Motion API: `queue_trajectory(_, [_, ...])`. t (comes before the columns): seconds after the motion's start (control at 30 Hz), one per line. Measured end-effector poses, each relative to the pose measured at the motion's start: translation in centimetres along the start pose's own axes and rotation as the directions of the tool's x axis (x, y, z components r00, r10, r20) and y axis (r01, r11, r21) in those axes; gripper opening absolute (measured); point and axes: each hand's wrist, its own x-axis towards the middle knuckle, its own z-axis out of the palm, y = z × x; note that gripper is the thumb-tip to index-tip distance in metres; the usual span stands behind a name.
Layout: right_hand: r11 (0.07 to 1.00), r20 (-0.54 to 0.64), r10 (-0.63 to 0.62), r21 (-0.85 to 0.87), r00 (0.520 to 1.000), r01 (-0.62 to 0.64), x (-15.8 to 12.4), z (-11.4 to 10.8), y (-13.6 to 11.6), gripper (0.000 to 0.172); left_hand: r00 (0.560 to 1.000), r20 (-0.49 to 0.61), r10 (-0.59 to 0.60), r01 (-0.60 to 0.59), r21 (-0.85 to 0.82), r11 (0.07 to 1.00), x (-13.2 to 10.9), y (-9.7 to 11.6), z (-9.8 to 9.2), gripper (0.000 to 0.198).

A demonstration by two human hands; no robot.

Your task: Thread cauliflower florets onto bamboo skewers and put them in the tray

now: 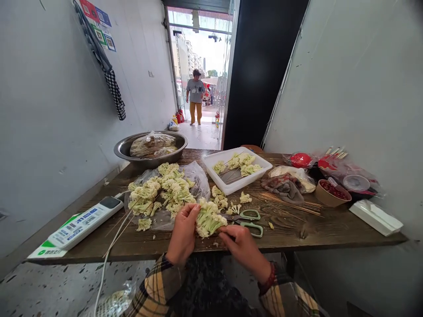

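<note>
My left hand (183, 233) is closed, thumb and fingers pinching a cluster of pale cauliflower florets (209, 219) above the table's front edge. At the cluster's right end my right hand (243, 244) is closed too, fingertips against the stems; what they grip is hidden. Green-handled scissors (250, 215) lie just beyond my right hand, blades partly covered by the cluster. A heap of cauliflower (175, 187), some on skewers, rests on a plastic bag (198, 178) beyond my left hand. Bamboo skewers (291, 201) lie loose at the right.
A white tray (228, 188) holds skewered cauliflower. Behind the heap stands a metal basin (123, 152) with bagged skewers. A power strip (86, 222) with a white cable lies left. A cloth (286, 187), a paper bowl (333, 192) and tissues (376, 216) sit right. A person (196, 94) stands at the doorway.
</note>
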Motion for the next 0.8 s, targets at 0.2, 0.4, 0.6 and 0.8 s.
queue_trajectory(0.2, [0.949, -0.047, -0.075, -0.310, 0.996, 0.057, 3.5, -6.9, 1.4, 0.032, 0.980, 0.162, 0.116, -0.146, 0.186, 0.972, -1.0, 1.9, -1.0, 0.043])
queue_trajectory(0.4, [0.833, -0.117, -0.025, -0.551, 0.993, -0.045, 10.7, -13.6, 4.0, 0.031, 0.981, -0.072, 0.177, -0.144, 0.330, 0.933, 1.0, 1.1, -6.4, 0.047])
queue_trajectory(0.6, [0.656, -0.028, -0.006, -0.754, 1.000, -0.018, 17.6, -13.8, 6.5, 0.030, 0.936, -0.187, 0.298, -0.184, 0.464, 0.867, 2.7, -1.2, -9.4, 0.042])
queue_trajectory(0.8, [0.571, 0.229, -0.015, -0.797, 0.973, 0.196, 22.6, -12.6, 7.3, 0.028, 0.931, -0.198, 0.308, -0.162, 0.532, 0.831, 2.2, -1.0, -9.4, 0.037])
